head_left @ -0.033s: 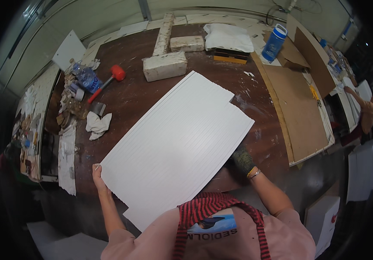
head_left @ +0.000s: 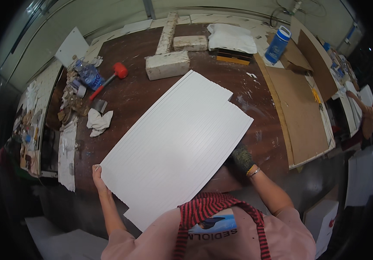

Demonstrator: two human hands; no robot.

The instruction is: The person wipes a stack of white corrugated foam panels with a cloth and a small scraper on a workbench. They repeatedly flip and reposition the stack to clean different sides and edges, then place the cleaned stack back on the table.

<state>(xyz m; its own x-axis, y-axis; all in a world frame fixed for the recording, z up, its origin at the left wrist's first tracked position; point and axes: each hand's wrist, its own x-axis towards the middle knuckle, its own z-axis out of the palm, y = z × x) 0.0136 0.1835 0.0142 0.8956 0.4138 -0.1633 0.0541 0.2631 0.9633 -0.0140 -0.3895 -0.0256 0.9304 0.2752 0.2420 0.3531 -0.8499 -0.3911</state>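
A white panel (head_left: 173, 147) with fine parallel grooves and notched corners lies tilted in front of me, over the dark tabletop. My left hand (head_left: 97, 174), bare, grips its left edge with the thumb on top; the other fingers are hidden beneath. At the right edge, my right hand (head_left: 242, 159) wears a dark, speckled work glove and holds the panel from the side and below. The gloved fingertips are out of sight under the panel. The panel's near end reaches my chest.
Around the dark brown table (head_left: 121, 99) are a red mallet (head_left: 119, 70), a crumpled white cloth (head_left: 99, 122) and a plastic bottle (head_left: 90, 74). Wrapped blocks (head_left: 168, 66) stand behind the panel. A blue bottle (head_left: 277, 45) stands beside cardboard (head_left: 297, 102). Another person's arm (head_left: 364, 108) shows far right.
The surroundings have shifted slightly in the picture as my view turned a little. Both hands keep the same hold on the panel.
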